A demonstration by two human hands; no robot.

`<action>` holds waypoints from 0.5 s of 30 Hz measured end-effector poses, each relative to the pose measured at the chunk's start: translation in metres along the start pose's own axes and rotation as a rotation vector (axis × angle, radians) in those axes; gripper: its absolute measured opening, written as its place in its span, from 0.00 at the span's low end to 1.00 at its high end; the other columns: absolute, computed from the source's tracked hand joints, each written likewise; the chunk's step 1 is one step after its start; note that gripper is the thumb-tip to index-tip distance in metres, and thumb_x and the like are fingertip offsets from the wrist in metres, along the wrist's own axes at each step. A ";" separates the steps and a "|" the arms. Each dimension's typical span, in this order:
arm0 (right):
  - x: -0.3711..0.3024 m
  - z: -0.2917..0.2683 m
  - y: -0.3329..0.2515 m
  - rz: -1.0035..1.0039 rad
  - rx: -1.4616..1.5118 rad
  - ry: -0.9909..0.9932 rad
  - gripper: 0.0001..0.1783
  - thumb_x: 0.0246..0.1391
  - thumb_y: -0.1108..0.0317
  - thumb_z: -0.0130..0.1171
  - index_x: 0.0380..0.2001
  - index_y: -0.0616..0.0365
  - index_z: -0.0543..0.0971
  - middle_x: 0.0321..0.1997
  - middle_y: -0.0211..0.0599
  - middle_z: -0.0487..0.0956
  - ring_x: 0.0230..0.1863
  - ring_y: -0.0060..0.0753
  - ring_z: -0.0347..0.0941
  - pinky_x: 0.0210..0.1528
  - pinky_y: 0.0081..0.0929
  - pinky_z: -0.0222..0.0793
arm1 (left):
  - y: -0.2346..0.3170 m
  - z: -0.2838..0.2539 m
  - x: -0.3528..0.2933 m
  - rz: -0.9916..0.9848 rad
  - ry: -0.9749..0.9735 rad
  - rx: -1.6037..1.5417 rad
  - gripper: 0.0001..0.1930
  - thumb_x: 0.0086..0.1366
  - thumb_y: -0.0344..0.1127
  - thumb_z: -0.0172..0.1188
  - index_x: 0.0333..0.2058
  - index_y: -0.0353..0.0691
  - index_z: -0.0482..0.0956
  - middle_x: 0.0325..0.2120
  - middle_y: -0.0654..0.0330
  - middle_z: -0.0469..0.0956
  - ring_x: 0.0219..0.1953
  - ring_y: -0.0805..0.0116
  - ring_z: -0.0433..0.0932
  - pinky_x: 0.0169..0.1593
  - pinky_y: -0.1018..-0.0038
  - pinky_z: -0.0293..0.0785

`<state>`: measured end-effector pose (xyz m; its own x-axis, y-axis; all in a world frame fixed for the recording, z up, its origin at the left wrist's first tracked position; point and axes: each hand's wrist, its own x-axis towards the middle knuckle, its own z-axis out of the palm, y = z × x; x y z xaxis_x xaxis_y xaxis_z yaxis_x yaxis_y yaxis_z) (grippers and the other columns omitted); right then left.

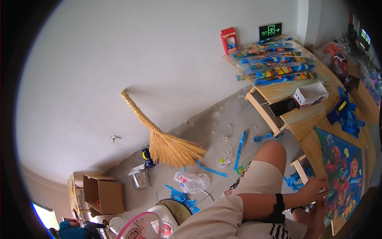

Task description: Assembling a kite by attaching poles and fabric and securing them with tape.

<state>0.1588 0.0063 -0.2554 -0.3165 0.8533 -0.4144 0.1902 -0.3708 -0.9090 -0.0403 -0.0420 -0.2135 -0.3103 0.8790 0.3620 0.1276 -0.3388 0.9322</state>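
Observation:
A blue sheet printed with colourful cartoon figures [345,175] lies on the wooden table at the right, its near end reaching the table edge. My left hand [313,190], with a black band on its wrist, is closed with bent fingers on the sheet's left edge. Just below it, my right hand [317,219] is also closed, its fingertips pinched at the same edge close to the left hand. Whatever small part lies between the fingertips is hidden. Beyond the sheet, a tangle of blue strips [350,115] rests beside a blue tape dispenser [337,112].
Several clear-wrapped printed bundles [274,59] cover the table's far end. A white box [311,95] and a black phone [283,106] sit nearer. A straw broom [171,147] leans on the wall. Blue strips and a plastic bag [192,182] litter the floor. A pink-rimmed fan [141,227] stands close by.

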 end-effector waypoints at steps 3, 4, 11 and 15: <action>-0.008 0.001 -0.008 0.008 0.071 0.022 0.05 0.62 0.66 0.60 0.39 0.47 0.74 0.25 0.17 0.69 0.23 0.07 0.60 0.20 0.11 0.55 | 0.000 -0.005 0.004 0.021 0.004 0.095 0.04 0.55 0.25 0.66 0.29 0.39 0.79 0.34 0.56 0.77 0.36 0.54 0.80 0.38 0.64 0.77; -0.010 0.004 -0.010 -0.018 0.040 0.024 0.05 0.62 0.66 0.61 0.38 0.48 0.74 0.25 0.18 0.69 0.23 0.08 0.61 0.21 0.12 0.56 | 0.000 -0.005 0.006 -0.010 0.000 0.114 0.04 0.55 0.26 0.66 0.29 0.40 0.80 0.34 0.56 0.77 0.36 0.53 0.80 0.38 0.64 0.78; -0.001 0.006 -0.034 -0.017 0.152 0.034 0.06 0.59 0.75 0.64 0.37 0.59 0.77 0.28 0.31 0.78 0.22 0.19 0.70 0.23 0.18 0.64 | -0.020 -0.008 0.048 -0.255 -0.278 -0.032 0.07 0.62 0.34 0.69 0.38 0.43 0.85 0.34 0.65 0.81 0.33 0.75 0.79 0.35 0.78 0.71; 0.025 0.006 -0.051 -0.093 0.289 0.099 0.11 0.59 0.72 0.65 0.43 0.60 0.78 0.31 0.32 0.81 0.25 0.19 0.72 0.25 0.19 0.65 | -0.036 0.012 0.079 -0.289 -0.313 -0.104 0.07 0.64 0.32 0.67 0.40 0.40 0.83 0.33 0.65 0.82 0.33 0.77 0.78 0.37 0.78 0.73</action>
<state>0.1359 0.0442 -0.2193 -0.2257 0.9148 -0.3351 -0.1117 -0.3660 -0.9239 -0.0580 0.0441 -0.2184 -0.0170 0.9965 0.0816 -0.0231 -0.0820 0.9964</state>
